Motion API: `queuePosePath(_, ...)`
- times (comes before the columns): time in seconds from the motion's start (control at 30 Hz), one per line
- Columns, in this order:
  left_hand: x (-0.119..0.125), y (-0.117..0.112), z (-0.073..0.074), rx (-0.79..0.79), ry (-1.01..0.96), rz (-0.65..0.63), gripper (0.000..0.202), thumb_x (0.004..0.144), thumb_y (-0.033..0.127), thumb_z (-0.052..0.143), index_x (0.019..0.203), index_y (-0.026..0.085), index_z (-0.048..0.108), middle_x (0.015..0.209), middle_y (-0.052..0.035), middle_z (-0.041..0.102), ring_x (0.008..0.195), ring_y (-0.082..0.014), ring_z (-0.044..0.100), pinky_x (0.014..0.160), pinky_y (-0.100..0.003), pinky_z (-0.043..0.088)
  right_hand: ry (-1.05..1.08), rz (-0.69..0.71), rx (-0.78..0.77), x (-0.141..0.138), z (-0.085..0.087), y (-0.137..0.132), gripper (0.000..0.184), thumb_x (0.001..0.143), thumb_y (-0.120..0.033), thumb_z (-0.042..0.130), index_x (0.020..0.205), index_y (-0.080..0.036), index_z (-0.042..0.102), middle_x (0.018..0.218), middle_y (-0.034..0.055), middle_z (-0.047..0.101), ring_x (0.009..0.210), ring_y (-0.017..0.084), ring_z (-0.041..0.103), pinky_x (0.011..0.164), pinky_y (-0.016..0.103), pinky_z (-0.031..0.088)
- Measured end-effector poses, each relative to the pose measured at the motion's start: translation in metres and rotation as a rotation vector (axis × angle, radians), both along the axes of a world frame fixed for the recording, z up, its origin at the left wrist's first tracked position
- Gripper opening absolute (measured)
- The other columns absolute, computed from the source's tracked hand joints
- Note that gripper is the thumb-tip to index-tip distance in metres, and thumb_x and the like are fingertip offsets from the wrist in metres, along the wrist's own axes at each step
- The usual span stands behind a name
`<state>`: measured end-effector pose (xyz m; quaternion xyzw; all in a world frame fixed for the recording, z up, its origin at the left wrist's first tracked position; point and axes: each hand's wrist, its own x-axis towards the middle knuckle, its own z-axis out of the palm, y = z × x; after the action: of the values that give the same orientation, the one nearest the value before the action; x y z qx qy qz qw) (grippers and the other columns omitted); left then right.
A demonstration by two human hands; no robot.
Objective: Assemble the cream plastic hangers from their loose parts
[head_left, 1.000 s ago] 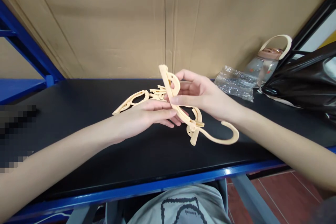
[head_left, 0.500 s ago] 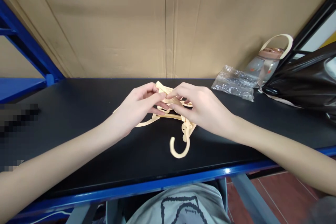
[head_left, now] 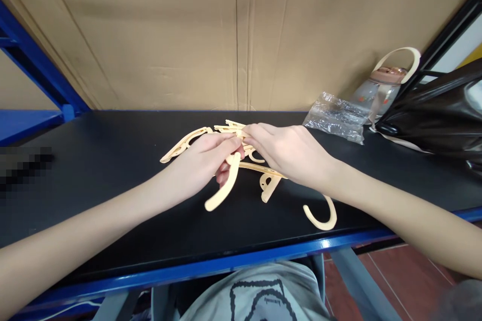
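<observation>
Hook (head_left: 324,225) now shows farther right, below the right forearm, where half a second ago one hung near the middle; curved strip (head_left: 226,184) now juts toward the person from under the left hand (head_left: 203,163), and the right hand (head_left: 291,148) sits with its back turned up. Largest first: tan cardboard (head_left: 161,35) fills the background, creased, with one dark vertical seam. Black table (head_left: 113,155) before it, blue along its front edge. Blue frame (head_left: 45,72) slants down at left. Glossy black bag (head_left: 437,115) leans in at the right end. Grey shirt (head_left: 222,293) with dark print, below the table edge; red tiled floor (head_left: 399,281) to its right. Both forearms reach in over the table, hands meeting at centre. Grip: left thumb and fingers pinched on a cream piece (head_left: 239,134), right fingers bunched and closed on it too, right thumb hidden. That piece is mostly covered, held over the middle of the table. Clear bottle (head_left: 380,93), pale loop handle, beside the bag; crumpled clear wrapper (head_left: 333,118) just in front of it. Cream hanger part (head_left: 176,148) lies left of the hands, more cream parts (head_left: 233,124) behind them. Smallest: round-eyed part (head_left: 268,190) on the table, near the right hand.
</observation>
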<state>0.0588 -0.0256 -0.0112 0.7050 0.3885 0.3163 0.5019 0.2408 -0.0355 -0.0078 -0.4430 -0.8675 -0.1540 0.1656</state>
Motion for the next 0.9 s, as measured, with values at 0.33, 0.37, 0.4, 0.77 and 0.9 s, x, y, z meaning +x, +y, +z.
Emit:
queuePosePath(0.33,0.005,-0.004,0.002,-0.091,-0.039,0.124,0.024,0.085,0.033,0.052,0.066,0.018,0.051,0.052,0.0046,0.038,0.040,-0.0075,0.038,0.034,-0.017,0.031,0.100,0.038,-0.050,0.000,0.004,0.003,0.031,0.100,-0.032,0.030,0.106,-0.013,0.055,0.087,0.0070,0.067,0.071,0.016,0.062,0.056,0.025,0.032)
queuePosePath(0.37,0.005,-0.003,0.001,-0.103,-0.040,0.129,0.025,0.085,0.033,0.052,0.066,0.018,0.052,0.052,0.0046,0.038,0.040,-0.0072,0.037,0.034,-0.017,0.030,0.103,0.054,-0.056,0.000,0.003,0.002,0.032,0.101,-0.032,0.030,0.106,-0.014,0.055,0.090,0.0071,0.067,0.074,0.016,0.062,0.058,0.025,0.033)
queuePosePath(0.4,0.005,-0.003,0.001,-0.115,-0.044,0.130,0.025,0.085,0.033,0.052,0.065,0.017,0.052,0.052,0.0047,0.037,0.040,-0.0069,0.036,0.034,-0.017,0.029,0.096,0.063,-0.056,-0.001,0.003,0.002,0.031,0.101,-0.031,0.031,0.106,-0.014,0.056,0.092,0.0072,0.067,0.076,0.016,0.062,0.059,0.025,0.033)
queuePosePath(0.77,0.009,-0.004,0.005,-0.217,-0.065,0.080,0.028,0.087,0.034,0.050,0.064,0.018,0.049,0.048,0.0044,0.042,0.037,-0.0099,0.042,0.034,-0.022,0.042,-0.252,-0.042,0.124,-0.010,-0.007,-0.005,0.032,0.087,0.002,0.027,0.098,-0.009,0.055,0.077,0.0096,0.062,0.068,0.018,0.061,0.046,0.028,0.024)
queuePosePath(0.9,0.012,-0.003,0.008,-0.186,-0.041,0.142,0.027,0.085,0.028,0.047,0.061,0.018,0.049,0.048,0.0030,0.047,0.040,-0.0120,0.047,0.037,-0.024,0.045,-0.211,-0.086,0.038,-0.014,-0.009,-0.004,0.027,0.086,0.001,0.031,0.099,-0.008,0.053,0.071,0.0105,0.063,0.059,0.019,0.060,0.045,0.028,0.024)
